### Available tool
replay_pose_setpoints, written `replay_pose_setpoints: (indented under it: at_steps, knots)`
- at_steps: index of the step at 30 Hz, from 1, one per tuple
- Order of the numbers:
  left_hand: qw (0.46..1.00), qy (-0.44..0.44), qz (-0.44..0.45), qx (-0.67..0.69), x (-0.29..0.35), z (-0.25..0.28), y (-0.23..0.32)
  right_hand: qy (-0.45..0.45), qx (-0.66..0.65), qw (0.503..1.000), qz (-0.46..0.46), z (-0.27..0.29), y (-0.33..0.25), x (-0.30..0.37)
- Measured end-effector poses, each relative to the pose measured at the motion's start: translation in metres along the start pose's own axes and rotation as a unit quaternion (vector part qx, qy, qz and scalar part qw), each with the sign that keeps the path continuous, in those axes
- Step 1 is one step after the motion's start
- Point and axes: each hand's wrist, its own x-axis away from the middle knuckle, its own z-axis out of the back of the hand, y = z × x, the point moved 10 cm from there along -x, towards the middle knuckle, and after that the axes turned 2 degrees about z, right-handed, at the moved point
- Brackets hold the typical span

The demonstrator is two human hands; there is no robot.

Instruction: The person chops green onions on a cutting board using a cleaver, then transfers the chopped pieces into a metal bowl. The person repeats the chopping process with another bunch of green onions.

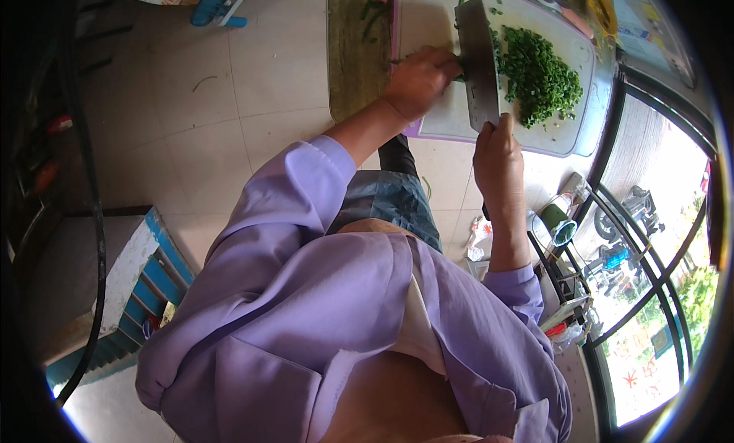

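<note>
My right hand point(499, 156) grips the handle of a wide-bladed cleaver point(477, 64), its blade standing over the middle of a white cutting board point(447, 118) with a purple rim. Just left of the blade, my left hand point(422, 80) has its fingers curled down on some green stalks point(459, 77), mostly covered by the hand. A heap of chopped greens point(541, 77) lies on the board to the right of the cleaver. A few loose bits are scattered near the blade's far end.
The board rests on a wooden table point(348, 68) with green scraps on its left part. Yellow-handled scissors point(602, 13) lie beyond the board's far right corner. A blue stool point(218, 6) stands on the tiled floor, and a glass door point(650, 236) is at the right.
</note>
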Motion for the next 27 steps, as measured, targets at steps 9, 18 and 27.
replay_pose_setpoints:
  at_steps: [9, 18, 27]
  knots:
    - [0.997, -0.03, -0.053, -0.041, 0.003, 0.0, 0.014, 0.07, 0.007, 0.997, 0.003, -0.012, -0.018, -0.037]
    - [0.996, -0.024, -0.061, -0.064, 0.001, 0.002, 0.009, 0.112, -0.121, 0.986, 0.03, 0.015, -0.003, -0.03]
    - [0.998, -0.015, -0.035, -0.059, -0.001, 0.001, 0.001, 0.043, -0.077, 0.996, 0.02, 0.013, -0.007, -0.008]
